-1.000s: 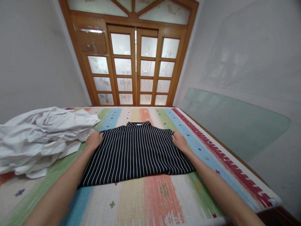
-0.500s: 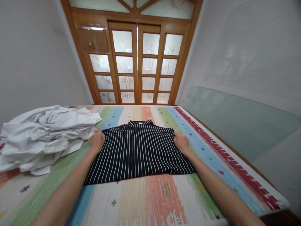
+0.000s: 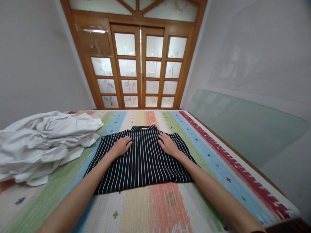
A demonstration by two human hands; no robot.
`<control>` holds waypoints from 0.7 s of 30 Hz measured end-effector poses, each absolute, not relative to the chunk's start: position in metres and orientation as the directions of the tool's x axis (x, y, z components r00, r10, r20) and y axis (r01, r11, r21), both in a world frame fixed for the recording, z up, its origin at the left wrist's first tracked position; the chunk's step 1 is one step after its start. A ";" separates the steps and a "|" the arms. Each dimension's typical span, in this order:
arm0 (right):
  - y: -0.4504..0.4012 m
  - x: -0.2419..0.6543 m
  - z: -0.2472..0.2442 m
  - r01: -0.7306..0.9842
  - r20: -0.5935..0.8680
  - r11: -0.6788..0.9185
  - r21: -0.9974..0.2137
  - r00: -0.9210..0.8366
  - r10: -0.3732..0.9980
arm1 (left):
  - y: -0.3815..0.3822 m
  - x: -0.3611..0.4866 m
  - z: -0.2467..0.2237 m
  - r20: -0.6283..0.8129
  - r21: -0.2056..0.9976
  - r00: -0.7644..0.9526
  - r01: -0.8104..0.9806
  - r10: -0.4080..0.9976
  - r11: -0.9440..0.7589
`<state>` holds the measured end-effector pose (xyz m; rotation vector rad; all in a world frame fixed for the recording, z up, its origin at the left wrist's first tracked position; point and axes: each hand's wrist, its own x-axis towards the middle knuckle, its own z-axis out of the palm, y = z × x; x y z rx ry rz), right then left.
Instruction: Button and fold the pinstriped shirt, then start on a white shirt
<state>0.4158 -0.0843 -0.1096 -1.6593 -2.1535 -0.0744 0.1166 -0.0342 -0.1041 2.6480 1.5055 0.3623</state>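
Observation:
A black shirt (image 3: 143,161) with thin white stripes lies folded on the patterned bed cover, its collar toward the doors. My left hand (image 3: 122,145) rests on the left part of the shirt, fingers stretched and lying on the cloth. On the right part, below the collar, my right hand (image 3: 168,144) lies with its fingers extended. Neither hand grips the fabric. Part of the shirt's left and right sides is hidden under my forearms.
A crumpled heap of white cloth (image 3: 48,142) sits left of the shirt. The striped, multicoloured cover (image 3: 136,210) spreads beneath everything. A pale green panel (image 3: 243,123) leans along the right wall. Wooden doors with frosted panes (image 3: 142,61) stand beyond the far edge.
Both hands have let go of the shirt's side edges and moved inward onto its upper front. Fingers that were closed are now stretched out. The white heap stays in place.

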 end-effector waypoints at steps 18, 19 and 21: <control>-0.094 0.423 -0.129 0.953 0.193 0.264 -0.146 -0.235 0.953 | -0.041 0.098 -0.121 0.104 0.073 0.493 0.863 0.864 -0.501; -0.099 0.429 -0.130 0.949 0.203 0.280 -0.143 -0.249 0.947 | -0.045 0.094 -0.120 0.099 0.074 0.504 0.856 0.858 -0.511; -0.110 0.443 -0.134 0.939 0.227 0.317 -0.135 -0.282 0.932 | -0.053 0.084 -0.120 0.096 0.077 0.529 0.840 0.843 -0.536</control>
